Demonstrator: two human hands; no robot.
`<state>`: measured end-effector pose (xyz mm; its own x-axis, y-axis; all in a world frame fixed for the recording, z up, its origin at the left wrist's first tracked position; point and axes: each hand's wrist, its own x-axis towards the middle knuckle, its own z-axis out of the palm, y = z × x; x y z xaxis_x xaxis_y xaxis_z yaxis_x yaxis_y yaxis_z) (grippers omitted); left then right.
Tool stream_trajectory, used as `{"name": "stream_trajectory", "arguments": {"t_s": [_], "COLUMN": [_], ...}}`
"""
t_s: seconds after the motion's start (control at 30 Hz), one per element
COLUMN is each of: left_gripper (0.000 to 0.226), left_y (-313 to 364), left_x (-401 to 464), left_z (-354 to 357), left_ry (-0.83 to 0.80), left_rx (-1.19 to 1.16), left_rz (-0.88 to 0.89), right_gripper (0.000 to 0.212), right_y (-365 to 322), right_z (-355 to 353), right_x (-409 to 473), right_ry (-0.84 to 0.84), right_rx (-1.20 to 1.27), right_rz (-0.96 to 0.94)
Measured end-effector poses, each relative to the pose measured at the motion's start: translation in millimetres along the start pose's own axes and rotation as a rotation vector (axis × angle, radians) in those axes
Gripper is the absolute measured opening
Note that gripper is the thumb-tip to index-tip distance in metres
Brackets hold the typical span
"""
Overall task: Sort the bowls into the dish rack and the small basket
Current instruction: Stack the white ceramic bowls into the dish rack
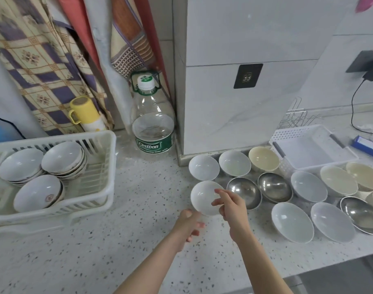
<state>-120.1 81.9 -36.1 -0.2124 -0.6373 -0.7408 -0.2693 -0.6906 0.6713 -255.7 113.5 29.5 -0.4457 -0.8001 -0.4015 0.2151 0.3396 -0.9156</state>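
Nearest us, our left hand [189, 224] hovered over the speckled counter [96, 251] with fingers loosely curled, holding nothing, just beside the near rim of a small white bowl [204, 197]. Our right hand [231, 205] pinched that bowl's right rim between thumb and forefinger; whether the bowl was lifted, we could not tell. Right of it sat the unsorted bowls [291, 221], white, cream and steel, in rough rows. Far left, the dish rack [100, 158] held stacked white bowls [62, 158]. Far right, the small basket [287, 141] stood behind the rows. A water bottle [152, 124] stood farther back.
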Motion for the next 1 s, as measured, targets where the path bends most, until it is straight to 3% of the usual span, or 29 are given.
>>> {"name": "stream_trajectory", "arguments": {"t_s": [0.13,0.5,0.7,0.77,0.9,1.0], "left_gripper": [0.019,0.023,0.022,0.022,0.023,0.024], "left_y": [-1.8,-4.0,-10.4,-9.1,-7.0,-6.8], "left_x": [9.3,13.1,-6.4,-12.9,-24.5,-31.8], "left_z": [17.5,9.1,-36.1,-47.9,-65.6,-74.3], "left_ry": [0.027,0.156,0.296,0.331,0.370,0.377], "left_rx": [-0.147,-0.220,-0.343,-0.369,-0.420,-0.462], "left_rz": [0.044,0.054,0.129,0.148,0.165,0.181], "right_gripper": [0.019,0.018,0.009,0.014,0.027,0.021], "right_y": [0.8,6.6,9.9,8.4,4.7,4.8], "right_z": [-23.0,-32.3,1.3,15.5,35.6,45.2], "right_x": [11.0,30.6,51.7,61.1,84.5,98.4], "right_ry": [0.023,0.015,-0.043,-0.055,-0.018,0.030], "right_rx": [0.018,-0.009,-0.013,-0.019,-0.105,-0.075], "right_rz": [0.024,0.036,0.249,0.310,0.336,0.367]}}
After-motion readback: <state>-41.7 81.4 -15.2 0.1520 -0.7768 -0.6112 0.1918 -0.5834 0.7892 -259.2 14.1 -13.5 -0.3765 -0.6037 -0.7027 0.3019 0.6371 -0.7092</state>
